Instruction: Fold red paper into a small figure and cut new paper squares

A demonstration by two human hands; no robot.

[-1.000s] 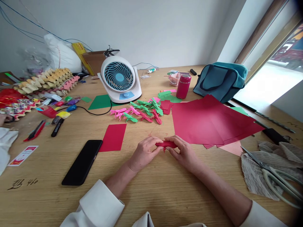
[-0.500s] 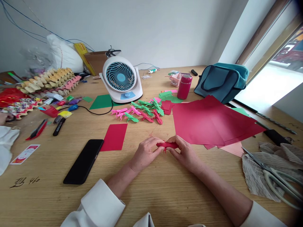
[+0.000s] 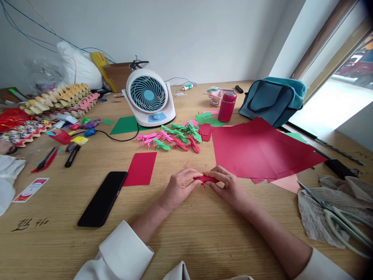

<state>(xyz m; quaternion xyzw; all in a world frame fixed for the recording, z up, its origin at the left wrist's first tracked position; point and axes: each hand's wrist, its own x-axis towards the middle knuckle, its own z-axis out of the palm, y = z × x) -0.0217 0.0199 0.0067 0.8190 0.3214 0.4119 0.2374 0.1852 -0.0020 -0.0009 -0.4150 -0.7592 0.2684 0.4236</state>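
Note:
Between my two hands is a small folded red paper figure (image 3: pixel 207 179) with thin cut strips hanging below it. My left hand (image 3: pixel 181 187) pinches its left end between thumb and fingers. On its right end my right hand (image 3: pixel 225 186) is closed, the fingers lying over the top. Just beyond, several folded paper figures in green (image 3: pixel 161 145), pink (image 3: pixel 148 139) and red (image 3: pixel 194 144) lie in a loose group. A red paper rectangle (image 3: pixel 142 169) lies left of my hands, its lower edge by a black phone (image 3: pixel 102 199).
Large red sheets (image 3: pixel 262 149) spread to the right, near scissors (image 3: pixel 335 214) on a crumpled cloth (image 3: pixel 311 217). A white fan (image 3: pixel 149 97) stands at the back, with a red flask (image 3: pixel 227 107) and a blue bag (image 3: pixel 272 100) further right. Markers and clay packets lie left.
My right fingers have shifted slightly left over the top of the red paper figure. My left hand keeps its pinch, and the other things stay in place.

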